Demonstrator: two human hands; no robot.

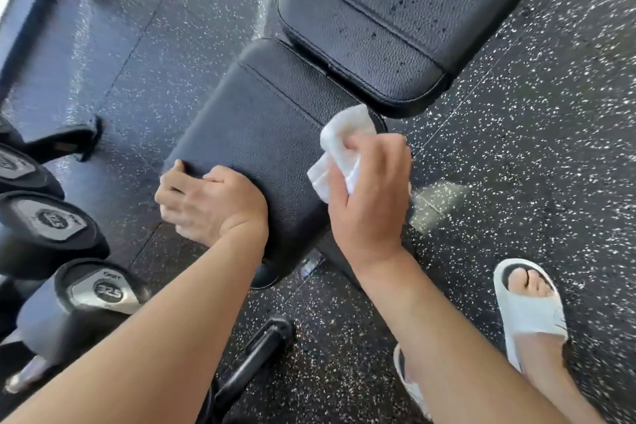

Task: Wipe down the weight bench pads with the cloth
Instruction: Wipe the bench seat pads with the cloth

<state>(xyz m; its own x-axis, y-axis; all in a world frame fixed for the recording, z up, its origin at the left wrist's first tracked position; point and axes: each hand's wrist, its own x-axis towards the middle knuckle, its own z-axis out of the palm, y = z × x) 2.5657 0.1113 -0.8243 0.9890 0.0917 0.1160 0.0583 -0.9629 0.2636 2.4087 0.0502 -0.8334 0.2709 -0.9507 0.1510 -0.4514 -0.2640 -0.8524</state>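
**Seat pad, near edge: cloth at right side, left hand bracing**

At far left, dumbbells [51, 227] sit in a row, heads toward camera; two end caps read 32.5. Behind them, a black foot or bracket [69, 141] rests on the speckled rubber floor [516, 148].

Left hand [210, 203]: curled over the near left corner of the seat pad [261, 127], fingers wrapped down the pad's side, thumb on the top surface. Holding the pad edge; nothing else in the hand.

Seat pad: black textured vinyl with stitched seams, runs diagonally from lower left to upper right. Surface looks dry where visible.

Below the pad, part of the bench frame [258, 351] shows as a black tube with a rubber end.

Right hand [370, 189]: fingers closed around a bunched white cloth [344, 144], which lies against the right edge of the seat pad, close to the gap between the two pads.

Back pad [371, 31]: upper right, just beyond the seat pad, same black vinyl, dotted with dark wet droplets across its surface.

Far right: a foot in a white slide sandal [528, 306] on the floor.
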